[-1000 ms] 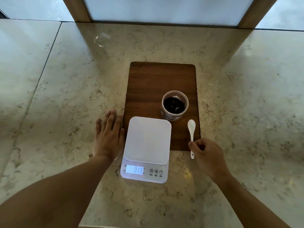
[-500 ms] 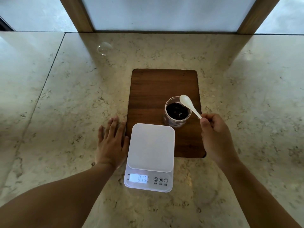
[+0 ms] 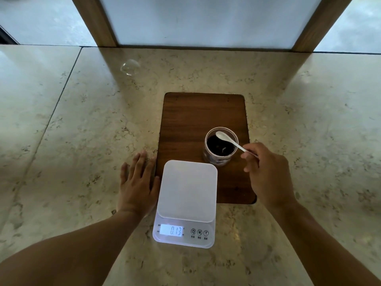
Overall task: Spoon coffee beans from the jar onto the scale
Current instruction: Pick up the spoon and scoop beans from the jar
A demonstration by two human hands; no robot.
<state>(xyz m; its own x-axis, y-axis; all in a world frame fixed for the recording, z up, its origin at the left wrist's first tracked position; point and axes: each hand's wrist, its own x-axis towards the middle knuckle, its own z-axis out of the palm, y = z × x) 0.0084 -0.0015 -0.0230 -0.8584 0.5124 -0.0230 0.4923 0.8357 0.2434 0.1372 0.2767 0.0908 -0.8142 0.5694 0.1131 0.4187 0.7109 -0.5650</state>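
Note:
A clear glass jar (image 3: 207, 141) with dark coffee beans (image 3: 218, 146) stands on the right half of a wooden board (image 3: 185, 124). My right hand (image 3: 268, 174) pinches the handle of a white spoon (image 3: 226, 139), whose bowl hovers over the jar's far rim. The white digital scale (image 3: 187, 190) sits in front of the jar, half on the board, its platform bare and its lit display reading 0.13. My left hand (image 3: 137, 182) lies flat on the counter, fingers apart, touching the scale's left side.
The marble counter (image 3: 82, 131) stretches wide on both sides, with a seam on the left. A small clear glass lid or dome (image 3: 130, 67) lies at the back left. Wooden window posts (image 3: 97, 21) rise behind the counter.
My right hand lifted the spoon off the board and swung it up and left, so its bowl is now over the jar's mouth. The left hand stayed flat by the scale.

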